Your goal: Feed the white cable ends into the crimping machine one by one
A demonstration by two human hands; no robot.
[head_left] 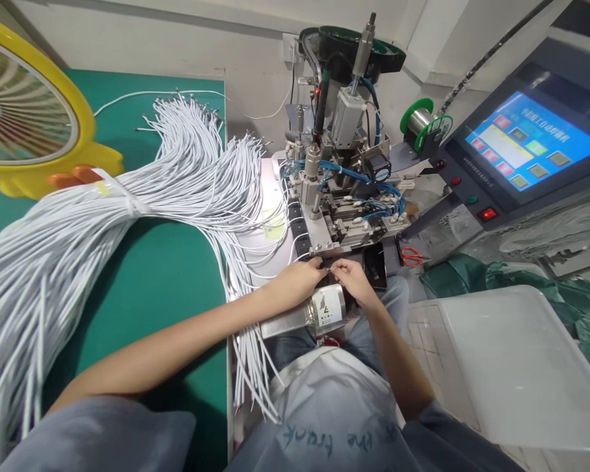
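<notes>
At the front edge of the bench machine (332,196), my two hands work close together. My left hand (301,280) is closed, its thumb and fingers pinched around the end of a white cable, most of which the hand hides. My right hand (351,276) is also closed, fingertips pinched on something tiny and thin at the cable's end, too small to make out. Just below them is a silver metal piece with a white label (328,307). Loose white cables (248,262) run from a large tied bundle (172,190) towards the machine and hang over the table edge.
A yellow fan (81,118) stands on the green table (177,301) at left. Right of the machine are a wire spool (420,124), a lit control screen (531,147) and red-handled scissors (412,256). A white plastic bin (516,360) sits at lower right.
</notes>
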